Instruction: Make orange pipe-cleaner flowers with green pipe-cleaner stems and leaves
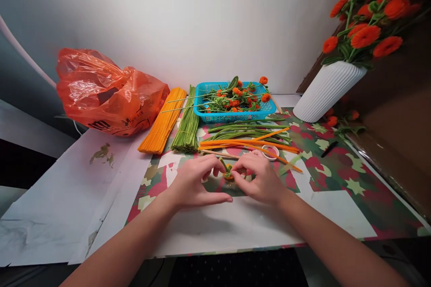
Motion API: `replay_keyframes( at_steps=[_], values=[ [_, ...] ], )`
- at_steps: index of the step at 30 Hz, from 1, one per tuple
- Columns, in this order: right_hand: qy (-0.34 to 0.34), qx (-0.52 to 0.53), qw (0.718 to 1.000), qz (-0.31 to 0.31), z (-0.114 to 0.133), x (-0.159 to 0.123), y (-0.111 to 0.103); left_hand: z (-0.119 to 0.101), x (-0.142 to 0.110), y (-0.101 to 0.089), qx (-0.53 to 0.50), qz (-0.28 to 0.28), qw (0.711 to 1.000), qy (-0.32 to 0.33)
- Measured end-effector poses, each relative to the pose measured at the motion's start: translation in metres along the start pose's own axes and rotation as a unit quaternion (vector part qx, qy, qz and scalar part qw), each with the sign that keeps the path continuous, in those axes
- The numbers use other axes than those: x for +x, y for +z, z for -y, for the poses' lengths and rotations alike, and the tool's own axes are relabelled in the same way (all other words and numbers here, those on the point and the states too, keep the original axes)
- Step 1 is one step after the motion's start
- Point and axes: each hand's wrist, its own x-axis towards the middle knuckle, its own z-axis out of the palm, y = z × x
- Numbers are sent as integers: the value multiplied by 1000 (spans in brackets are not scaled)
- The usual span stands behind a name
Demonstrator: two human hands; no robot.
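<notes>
A small orange and green flower (228, 172), made of fuzzy stems like pipe cleaners, is between my two hands above the patterned table cover. My right hand (257, 175) pinches it from the right with thumb and index finger. On the left, my left hand (198, 179) has its fingers curved at the flower's edge and its thumb stretched well apart below. Just beyond the hands lie loose orange pipe cleaners (249, 144) and loose green pipe cleaners (242, 132). A white ring-shaped roll (270, 152) lies close to my right hand.
Behind are an orange bundle (163, 121), a green bundle (186, 128) and a blue basket (235, 117) of finished flowers. A red plastic bag (111, 92) stands at left. At right, a white ribbed vase (326, 92) holds orange flowers; white paper (340, 213) lies nearer.
</notes>
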Motion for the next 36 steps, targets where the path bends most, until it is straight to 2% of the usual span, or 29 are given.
replay_keyframes(
  at_steps=[2,8,12,15,25,32,36],
  values=[
    [9,2,1000,10,0,0,3,1,-1,4,42,7,999,13],
    [43,-20,998,43,-3,0,5,7,0,6,63,41,997,-22],
    [56,-30,998,26,-5,0,4,8,1,4,84,34,993,-77],
    [64,-38,997,4,-4,1,5,8,3,6,71,27,993,-94],
    [63,-62,996,-1,-5,2,10,11,4,17,27,-12,997,-71],
    [78,-53,995,8,-7,1,9,12,7,22,22,-18,998,-59],
    [90,-38,995,10,-9,2,6,14,7,24,23,-2,998,-51]
  ],
)
